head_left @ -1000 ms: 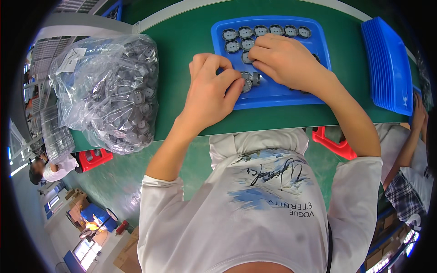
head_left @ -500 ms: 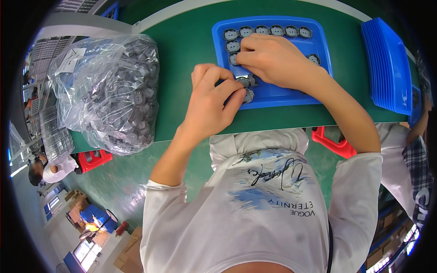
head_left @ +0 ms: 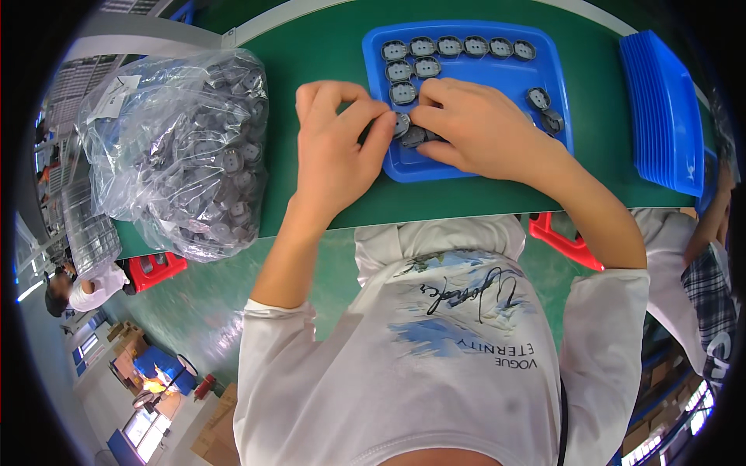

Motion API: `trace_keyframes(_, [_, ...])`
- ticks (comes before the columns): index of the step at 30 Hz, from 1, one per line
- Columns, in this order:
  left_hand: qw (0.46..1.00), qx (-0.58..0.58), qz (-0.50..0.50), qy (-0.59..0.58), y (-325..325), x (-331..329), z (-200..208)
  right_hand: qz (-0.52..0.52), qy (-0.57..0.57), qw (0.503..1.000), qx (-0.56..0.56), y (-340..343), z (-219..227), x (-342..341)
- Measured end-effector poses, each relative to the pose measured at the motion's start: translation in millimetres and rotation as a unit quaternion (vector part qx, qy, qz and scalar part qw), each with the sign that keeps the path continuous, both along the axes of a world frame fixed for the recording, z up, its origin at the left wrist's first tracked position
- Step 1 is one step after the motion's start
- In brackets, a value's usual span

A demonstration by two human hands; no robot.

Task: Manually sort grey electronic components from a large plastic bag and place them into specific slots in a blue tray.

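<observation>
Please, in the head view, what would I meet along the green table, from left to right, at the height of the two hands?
Clear plastic bag of grey parts → left hand → right hand → stack of blue trays. I leave out the single tray, because the hands overlap it.

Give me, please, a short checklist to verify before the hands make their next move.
1. Blue tray rests on the green tabletop: ok.
2. Six gray plastic housings form the top row: ok.
3. Two housings at the tray's right side are in the rows: not ok, they lie apart.
4. Left hand firmly grips a housing: cannot tell.
5. Right hand firmly grips a housing: cannot tell, contact is hidden.
6. Clear plastic bag is apart from the tray: ok.
</observation>
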State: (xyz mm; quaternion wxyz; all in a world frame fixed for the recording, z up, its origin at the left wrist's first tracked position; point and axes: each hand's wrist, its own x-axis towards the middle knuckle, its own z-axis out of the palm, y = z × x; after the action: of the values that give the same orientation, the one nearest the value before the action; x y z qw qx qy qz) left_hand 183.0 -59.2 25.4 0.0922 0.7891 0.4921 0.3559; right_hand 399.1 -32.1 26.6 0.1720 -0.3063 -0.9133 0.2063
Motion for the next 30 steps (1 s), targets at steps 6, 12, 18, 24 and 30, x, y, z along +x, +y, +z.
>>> trace_keyframes(6, [0.998, 0.038, -0.025, 0.049, 11.4, 4.4, -11.9, -0.021, -0.077, 0.996, 0.035, 1.0, 15.8, 24.2])
trace_keyframes(12, [0.998, 0.009, -0.044, 0.038, 4.5, 8.3, -2.3, 0.005, -0.028, 0.998, 0.056, -5.4, 10.1, 22.7])
trace_keyframes(18, [0.994, 0.002, -0.072, 0.087, 2.2, 14.7, -0.1, 0.022, -0.036, 0.998, 0.054, -1.8, 12.4, 25.4])
trace_keyframes(24, [0.995, 0.000, -0.077, 0.060, 1.7, 11.0, -1.1, -0.012, -0.001, 0.997, 0.081, -2.1, 12.3, 23.1])
trace_keyframes(30, [0.997, 0.018, -0.034, 0.068, 18.8, -0.9, -0.9, -0.056, 0.043, 0.993, 0.097, -3.3, 8.1, 3.3])
